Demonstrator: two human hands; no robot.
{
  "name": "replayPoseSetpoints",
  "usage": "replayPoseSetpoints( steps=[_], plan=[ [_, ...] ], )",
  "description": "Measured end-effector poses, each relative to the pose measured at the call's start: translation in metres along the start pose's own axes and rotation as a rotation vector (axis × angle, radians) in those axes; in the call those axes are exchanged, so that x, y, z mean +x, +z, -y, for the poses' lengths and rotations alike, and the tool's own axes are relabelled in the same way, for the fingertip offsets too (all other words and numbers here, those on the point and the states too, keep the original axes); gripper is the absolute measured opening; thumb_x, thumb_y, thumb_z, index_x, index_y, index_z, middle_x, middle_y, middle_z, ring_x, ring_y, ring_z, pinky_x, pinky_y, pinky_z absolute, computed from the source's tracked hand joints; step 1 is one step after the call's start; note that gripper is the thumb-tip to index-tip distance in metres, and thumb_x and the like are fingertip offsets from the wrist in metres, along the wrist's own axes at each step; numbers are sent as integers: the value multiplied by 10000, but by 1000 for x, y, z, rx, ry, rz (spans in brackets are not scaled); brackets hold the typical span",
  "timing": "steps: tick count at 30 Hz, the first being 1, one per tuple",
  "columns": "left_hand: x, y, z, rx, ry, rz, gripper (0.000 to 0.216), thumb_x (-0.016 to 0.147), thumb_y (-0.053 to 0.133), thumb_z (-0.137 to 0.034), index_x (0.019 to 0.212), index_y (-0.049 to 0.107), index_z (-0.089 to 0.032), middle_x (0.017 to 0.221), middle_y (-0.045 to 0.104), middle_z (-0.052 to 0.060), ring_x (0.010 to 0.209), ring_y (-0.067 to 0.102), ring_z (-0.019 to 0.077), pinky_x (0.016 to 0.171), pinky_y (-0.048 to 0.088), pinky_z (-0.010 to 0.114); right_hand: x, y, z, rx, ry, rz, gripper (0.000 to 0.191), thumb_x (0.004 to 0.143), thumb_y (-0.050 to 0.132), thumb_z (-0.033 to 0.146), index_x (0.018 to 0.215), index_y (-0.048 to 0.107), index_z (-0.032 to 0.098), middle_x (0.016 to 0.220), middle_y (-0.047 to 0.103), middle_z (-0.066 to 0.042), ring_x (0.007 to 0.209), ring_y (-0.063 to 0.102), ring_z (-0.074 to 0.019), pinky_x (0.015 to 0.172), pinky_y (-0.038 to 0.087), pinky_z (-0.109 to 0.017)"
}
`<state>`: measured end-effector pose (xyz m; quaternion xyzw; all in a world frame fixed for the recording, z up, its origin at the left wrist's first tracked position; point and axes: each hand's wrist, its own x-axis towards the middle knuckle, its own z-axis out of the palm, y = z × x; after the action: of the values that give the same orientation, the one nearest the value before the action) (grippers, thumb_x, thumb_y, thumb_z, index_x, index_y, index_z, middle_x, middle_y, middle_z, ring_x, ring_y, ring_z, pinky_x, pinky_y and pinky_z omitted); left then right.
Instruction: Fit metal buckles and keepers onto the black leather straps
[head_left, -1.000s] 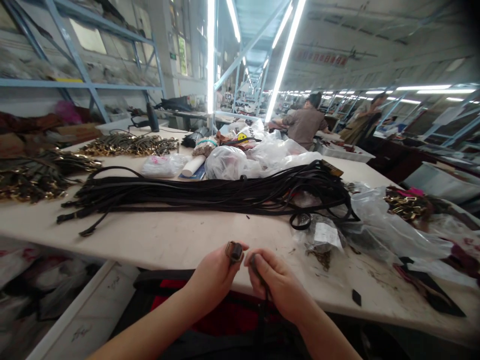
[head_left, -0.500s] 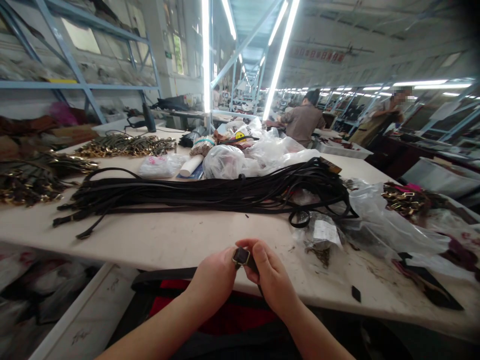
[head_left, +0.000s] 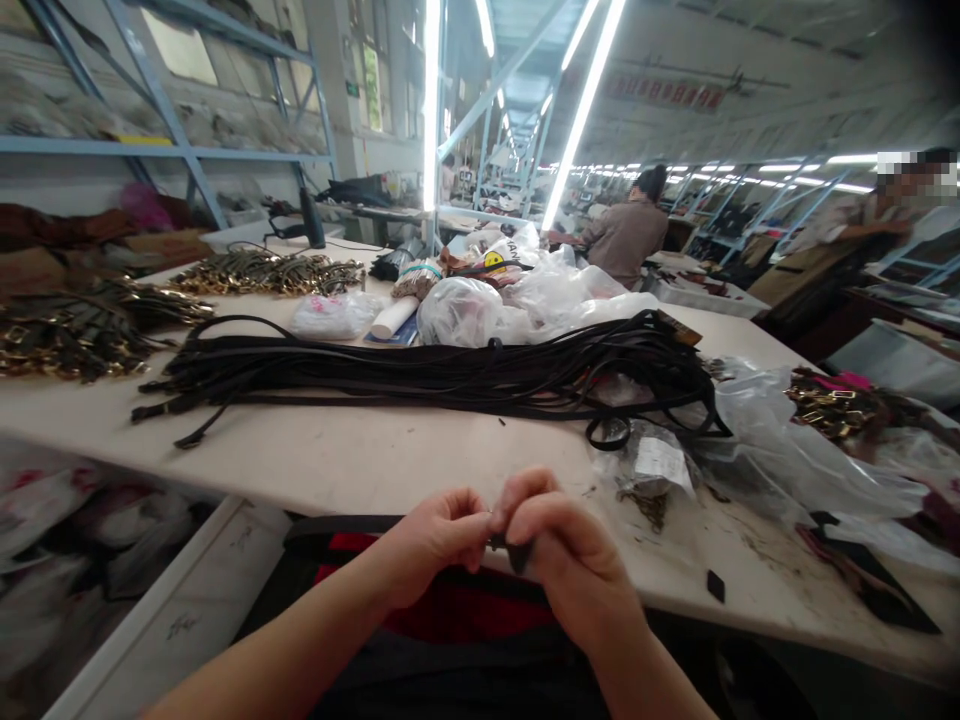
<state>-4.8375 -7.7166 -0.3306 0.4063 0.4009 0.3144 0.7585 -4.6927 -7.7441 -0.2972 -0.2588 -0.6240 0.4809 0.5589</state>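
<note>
My left hand [head_left: 439, 540] and my right hand [head_left: 581, 565] meet at the table's near edge, fingertips almost touching. Between them is a small dark strap end [head_left: 519, 556] with a metal buckle, mostly covered by the fingers. The left thumb and fingers pinch it from one side. My right fingers curl over it from the other, slightly smeared by motion. Beyond the hands, a long bundle of black straps [head_left: 390, 375] stretches across the table [head_left: 420, 450]. A small clear bag with a white label [head_left: 660, 462] lies to the right of the bundle's near side.
Piles of straps with gold-coloured hardware lie at left [head_left: 71, 335] and right [head_left: 832, 410]. Clear plastic bags [head_left: 469, 312] sit behind the bundle. An open white drawer or panel [head_left: 180, 610] juts out at lower left. A co-worker [head_left: 630, 235] stands beyond the table.
My right hand has turned and curled over the buckle, which showed face-up before and is now mostly covered. The left fingers have shifted into a pinch. The view has moved slightly.
</note>
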Motion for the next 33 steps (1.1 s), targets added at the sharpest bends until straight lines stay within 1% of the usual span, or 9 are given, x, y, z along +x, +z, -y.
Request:
replayPoseSetpoints(
  steps=[3,8,11,14,21,25,27,30,33],
  plan=[
    [8,2,16,96,-14,-150,204,697,624,-263,640,462,-154,502,479,-47,492,436,82,503,316,203,-3,-6,15,-56,-121,-21,156,892,450,185,907,578,273,807,492,0,684,519,-106,609,434,-238],
    [6,-1,22,-56,21,-149,197,710,628,-279,710,480,-150,609,536,-40,563,486,79,579,381,207,-3,-19,-7,-1121,-55,126,165,853,479,162,939,613,207,736,602,-33,623,551,-144,541,358,-244],
    [5,0,24,-79,13,-166,208,698,652,-283,714,495,-148,631,548,-33,594,506,88,606,396,216,-6,-18,-27,-1436,47,156,172,831,490,165,932,626,199,732,638,-40,604,574,-161,516,325,-248],
    [6,3,28,-67,41,-185,206,697,655,-299,729,524,-143,678,578,-7,652,526,115,647,401,240,-10,-14,-36,-1414,106,195,180,830,486,172,938,623,217,766,657,-28,633,598,-161,530,349,-241],
    [1,2,26,34,105,-174,172,697,649,-288,726,587,-131,685,559,-17,665,465,111,652,352,231,-13,-15,-51,-1245,97,-6,250,873,381,174,980,607,167,847,662,-69,747,615,-186,661,447,-277],
    [5,-1,32,19,104,-197,207,694,670,-293,698,542,-130,651,534,-29,624,457,92,613,353,213,-15,-16,-49,-1191,126,165,289,847,486,287,1098,555,162,922,622,-82,758,594,-196,639,459,-294],
    [7,-3,32,-1,108,-184,234,674,699,-273,738,515,-144,657,529,-40,612,475,85,589,366,199,-15,-18,-43,-1232,132,245,289,792,575,321,1046,579,182,881,602,-66,735,575,-203,615,446,-300],
    [-1,-15,14,-82,146,-179,263,665,715,-224,813,507,-163,673,546,-44,600,515,74,586,407,178,-16,-27,-30,-1259,43,158,157,758,600,272,895,607,196,832,582,-49,769,550,-206,684,431,-318],
    [-16,-37,-20,-263,226,-371,250,638,698,-122,811,524,-172,694,578,-35,589,553,70,603,467,171,-17,-40,-18,-1157,-10,7,176,739,572,204,912,580,173,869,581,-52,789,549,-181,730,428,-299]
  ],
)
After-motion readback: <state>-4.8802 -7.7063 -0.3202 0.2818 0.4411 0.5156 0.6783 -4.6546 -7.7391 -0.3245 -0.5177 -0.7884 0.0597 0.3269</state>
